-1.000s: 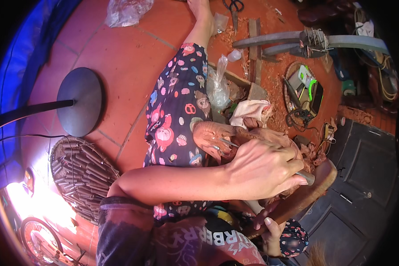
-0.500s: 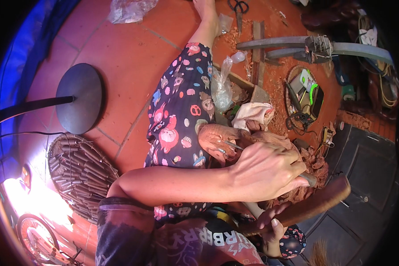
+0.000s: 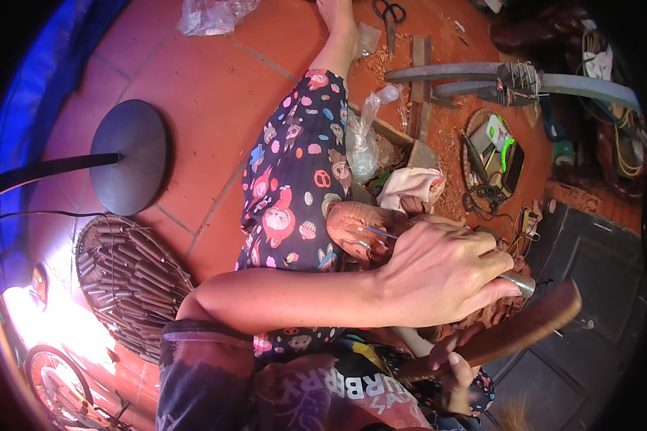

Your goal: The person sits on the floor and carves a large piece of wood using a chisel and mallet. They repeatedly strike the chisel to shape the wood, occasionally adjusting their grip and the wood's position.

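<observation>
My left hand (image 3: 438, 273) is closed around a chisel (image 3: 519, 283). Its thin metal blade rests on a reddish-brown wood carving (image 3: 356, 221), and its butt sticks out past my thumb. The rounded end of the carving lies against my patterned trouser leg (image 3: 287, 194); my hand hides much of the rest. Below and to the right, my right hand (image 3: 453, 363) grips a long, flat wooden mallet (image 3: 514, 327). The mallet's broad end is near the chisel's butt, with a gap between them.
A basket of chisel handles (image 3: 133, 280) stands at left, beside a round black stand base (image 3: 129, 156). Beyond the carving are a white cloth (image 3: 410, 188), a plastic bag (image 3: 364, 144), a wooden clamp-like frame (image 3: 460, 70), scissors (image 3: 390, 25) and a tray with a phone (image 3: 492, 151).
My left hand and the chisel have shifted slightly right, showing more of the chisel's butt. The mallet's broad end has moved a little to the right and up.
</observation>
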`<state>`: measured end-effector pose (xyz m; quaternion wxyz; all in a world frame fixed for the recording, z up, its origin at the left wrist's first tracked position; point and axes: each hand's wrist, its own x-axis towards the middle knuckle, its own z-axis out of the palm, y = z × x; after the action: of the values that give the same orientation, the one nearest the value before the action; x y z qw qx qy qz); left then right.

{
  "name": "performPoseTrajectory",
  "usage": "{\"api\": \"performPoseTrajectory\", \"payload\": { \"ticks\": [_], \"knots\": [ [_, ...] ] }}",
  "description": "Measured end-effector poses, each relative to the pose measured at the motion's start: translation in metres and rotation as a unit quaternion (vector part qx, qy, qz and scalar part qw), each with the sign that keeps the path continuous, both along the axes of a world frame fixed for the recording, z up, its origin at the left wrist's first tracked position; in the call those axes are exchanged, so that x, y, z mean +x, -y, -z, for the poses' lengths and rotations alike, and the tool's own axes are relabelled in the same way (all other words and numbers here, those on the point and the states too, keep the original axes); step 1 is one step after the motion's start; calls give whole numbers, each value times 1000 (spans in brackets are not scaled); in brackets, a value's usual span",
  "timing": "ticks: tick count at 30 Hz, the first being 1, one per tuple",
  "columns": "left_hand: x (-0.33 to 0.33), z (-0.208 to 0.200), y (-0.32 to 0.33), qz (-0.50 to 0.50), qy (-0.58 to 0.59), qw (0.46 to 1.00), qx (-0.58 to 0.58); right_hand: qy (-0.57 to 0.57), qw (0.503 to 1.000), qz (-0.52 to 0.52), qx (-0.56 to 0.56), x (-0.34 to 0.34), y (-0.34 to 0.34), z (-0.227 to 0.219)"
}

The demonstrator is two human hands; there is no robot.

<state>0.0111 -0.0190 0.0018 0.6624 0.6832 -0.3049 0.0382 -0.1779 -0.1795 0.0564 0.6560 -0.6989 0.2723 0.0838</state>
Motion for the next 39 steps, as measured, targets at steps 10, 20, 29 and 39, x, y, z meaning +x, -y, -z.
{"api": "performPoseTrajectory", "payload": {
  "ticks": [10,20,29,39],
  "knots": [
    [6,-7,-3,-40,-19,998,36,-8,998,53,19,14,3,-13],
    [-19,-10,1,2,60,994,89,18,996,76,35,2,5,-4],
    [-10,0,0,101,42,986,122,23,998,50,17,4,-11,1],
    [-6,2,1,80,31,993,84,58,994,56,-75,1,-16,10]
  ]
}}
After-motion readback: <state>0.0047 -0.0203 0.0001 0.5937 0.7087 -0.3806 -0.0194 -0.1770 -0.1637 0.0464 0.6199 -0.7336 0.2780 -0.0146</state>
